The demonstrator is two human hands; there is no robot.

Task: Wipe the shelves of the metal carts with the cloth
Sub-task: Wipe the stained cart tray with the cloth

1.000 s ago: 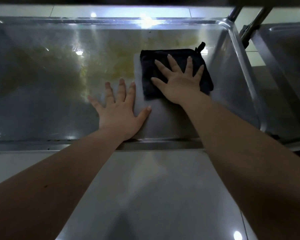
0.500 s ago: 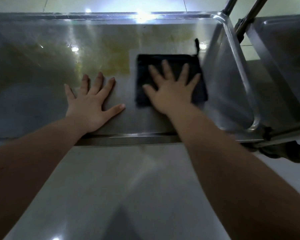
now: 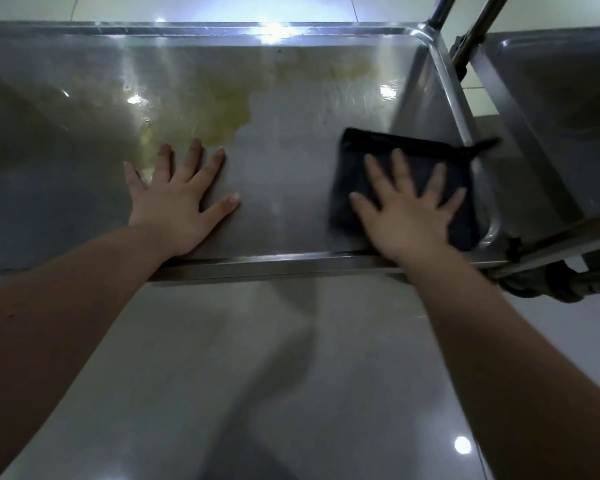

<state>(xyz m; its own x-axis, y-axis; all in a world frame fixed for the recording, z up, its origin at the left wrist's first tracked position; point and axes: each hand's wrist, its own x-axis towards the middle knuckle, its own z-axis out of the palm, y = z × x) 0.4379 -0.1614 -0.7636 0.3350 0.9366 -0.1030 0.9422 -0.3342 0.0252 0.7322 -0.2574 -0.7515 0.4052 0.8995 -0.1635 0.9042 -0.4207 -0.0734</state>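
Observation:
A folded black cloth (image 3: pixel 371 157) lies flat in the near right corner of a steel cart shelf (image 3: pixel 291 168). My right hand (image 3: pixel 409 209) presses on it with fingers spread and straight. My left hand (image 3: pixel 177 199) rests flat on the bare shelf near the front rim, fingers spread. A yellowish smear (image 3: pixel 222 102) covers the middle and far part of the shelf, just beyond my left fingertips. The strip between my hands looks plain grey.
A second steel cart shelf (image 3: pixel 561 81) stands to the right, its upright tubes (image 3: pixel 465 39) beside the first cart's corner. A caster wheel (image 3: pixel 568 282) sits low at right. Glossy floor tiles (image 3: pixel 257 375) lie below the front rim.
My right hand has slid the cloth to the right and toward me, into the near right corner. My left hand stays flat on the shelf, now farther from the cloth.

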